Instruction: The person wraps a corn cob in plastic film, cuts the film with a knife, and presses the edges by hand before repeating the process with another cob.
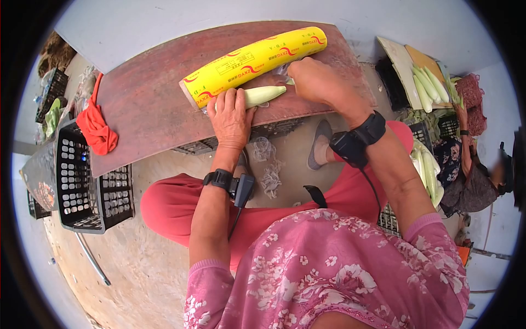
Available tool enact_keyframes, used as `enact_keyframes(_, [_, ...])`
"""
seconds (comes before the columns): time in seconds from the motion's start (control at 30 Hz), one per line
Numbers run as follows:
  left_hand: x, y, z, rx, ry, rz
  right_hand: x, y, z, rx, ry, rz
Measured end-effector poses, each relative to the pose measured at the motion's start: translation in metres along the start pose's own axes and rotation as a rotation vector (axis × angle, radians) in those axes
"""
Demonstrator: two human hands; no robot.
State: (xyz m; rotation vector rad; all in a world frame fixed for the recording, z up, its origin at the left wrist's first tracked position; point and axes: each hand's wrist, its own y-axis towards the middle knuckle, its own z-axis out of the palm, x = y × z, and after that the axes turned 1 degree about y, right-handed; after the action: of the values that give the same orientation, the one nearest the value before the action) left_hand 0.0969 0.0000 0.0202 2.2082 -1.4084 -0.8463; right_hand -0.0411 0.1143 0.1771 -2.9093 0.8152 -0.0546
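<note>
On the reddish-brown tabletop (142,88) lies an ear of corn (265,96) in pale green husk, its tapered end toward the right. My left hand (231,116) is closed over its left end and holds it down against the table. Just beyond the corn's tip, my right hand (315,82) is curled closed at a crumpled edge of clear cling film (281,70); its fingertips are mostly hidden. Behind both hands a large yellow cling film roll (255,61) with red print lies diagonally, and film shows between it and the corn.
A red cloth (97,127) hangs over the table's left edge, above a black plastic crate (76,181). At right, more corn (430,88) lies by cardboard, and another person (474,175) sits near it. Crumpled film (271,178) lies on the floor.
</note>
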Motion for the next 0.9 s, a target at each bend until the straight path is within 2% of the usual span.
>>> enact_keyframes(0.4, [-0.001,0.000,-0.003,0.016,0.009,0.009,-0.024,-0.034,0.015,0.042,0.063,-0.052])
enact_keyframes(0.5, [-0.002,0.001,-0.004,0.025,0.031,0.013,-0.035,-0.046,0.019,-0.042,0.132,-0.112])
enact_keyframes(0.6, [-0.001,0.002,-0.005,0.018,0.040,0.025,-0.062,-0.053,0.037,-0.128,0.350,-0.085])
enact_keyframes(0.7, [0.000,0.003,-0.007,0.033,0.028,0.037,-0.086,-0.060,0.056,-0.343,0.424,0.077])
enact_keyframes(0.9, [0.002,0.007,-0.008,0.063,0.013,0.045,-0.136,-0.042,0.118,-0.528,0.427,0.452])
